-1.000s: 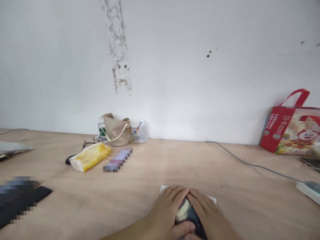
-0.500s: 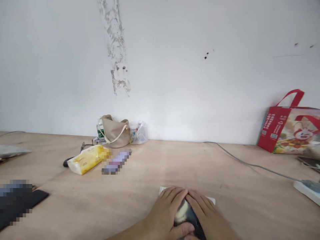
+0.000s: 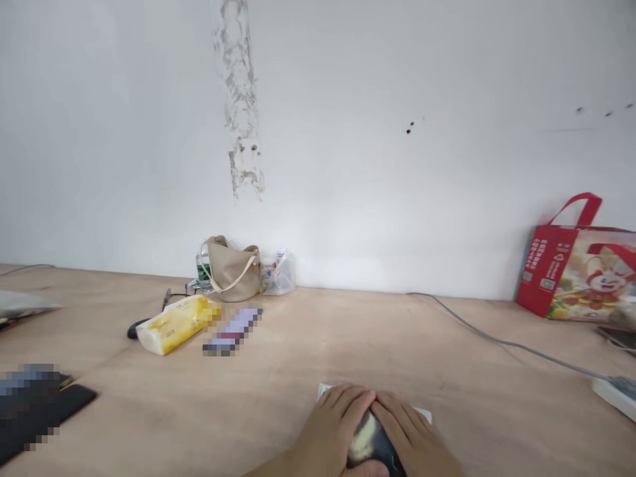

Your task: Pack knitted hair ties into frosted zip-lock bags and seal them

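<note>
At the lower middle, a smooth rounded black-and-cream object [image 3: 366, 440] lies between my two hands; I cannot make out its kind. My left hand [image 3: 332, 427] cups its left side, the fingers pressed together and the thumb across the near part. Against the right side curves my right hand [image 3: 410, 430], its fingertips meeting the left ones at the far end. Beneath the hands, corners of a flat white sheet [image 3: 423, 415] stick out on both sides. The underside and near end of the object are hidden.
A yellow tissue pack [image 3: 179, 323] and a blurred phone-like thing [image 3: 232, 331] lie left. Against the wall are a beige bag [image 3: 233, 268], a clear plastic bag [image 3: 279, 271] and a red shopping bag [image 3: 576, 271]. A grey cable [image 3: 497, 341] reaches a white power strip [image 3: 613, 397].
The view has tilted slightly, so everything sits a little lower in the picture. Both hands stay around the object in nearly the same hold.
</note>
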### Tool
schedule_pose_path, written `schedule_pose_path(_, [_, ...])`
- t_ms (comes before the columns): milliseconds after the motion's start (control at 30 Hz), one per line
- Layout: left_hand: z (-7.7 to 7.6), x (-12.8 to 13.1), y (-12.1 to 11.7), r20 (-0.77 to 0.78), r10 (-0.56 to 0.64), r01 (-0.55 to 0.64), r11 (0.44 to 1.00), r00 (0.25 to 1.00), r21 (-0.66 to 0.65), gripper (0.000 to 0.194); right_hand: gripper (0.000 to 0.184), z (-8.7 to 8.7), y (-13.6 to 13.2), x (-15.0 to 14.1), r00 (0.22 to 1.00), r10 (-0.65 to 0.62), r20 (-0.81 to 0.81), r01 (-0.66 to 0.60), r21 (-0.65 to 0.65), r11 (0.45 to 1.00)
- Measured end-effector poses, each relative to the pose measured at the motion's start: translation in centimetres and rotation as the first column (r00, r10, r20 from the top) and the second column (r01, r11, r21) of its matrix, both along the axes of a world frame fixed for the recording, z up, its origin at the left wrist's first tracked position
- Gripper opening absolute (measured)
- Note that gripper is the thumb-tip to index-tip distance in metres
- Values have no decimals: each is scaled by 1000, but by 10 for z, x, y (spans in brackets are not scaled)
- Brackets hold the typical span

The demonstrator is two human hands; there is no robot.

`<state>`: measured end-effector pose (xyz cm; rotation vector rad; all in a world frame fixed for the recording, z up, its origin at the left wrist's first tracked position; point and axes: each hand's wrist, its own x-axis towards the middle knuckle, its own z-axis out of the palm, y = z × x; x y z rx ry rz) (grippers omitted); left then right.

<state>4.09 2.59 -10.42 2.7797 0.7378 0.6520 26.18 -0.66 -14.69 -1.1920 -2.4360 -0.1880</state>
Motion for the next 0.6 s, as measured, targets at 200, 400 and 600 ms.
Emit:
schedule_pose_path(200, [-3, 0, 1, 8, -8, 7, 999, 1000, 49, 80, 59, 3, 0, -2, 998, -17, 64, 17, 3, 1000])
schedule_pose_path(400, [-2, 0, -1, 35, -19, 16, 997, 999, 77, 80, 64, 2, -4, -7, 997, -49, 65, 50, -9, 999])
schedule_pose_path(600, [6, -1, -4, -79, -7, 20, 986, 997, 163, 73, 52, 5, -14, 21, 984, -138, -115, 141, 16, 990])
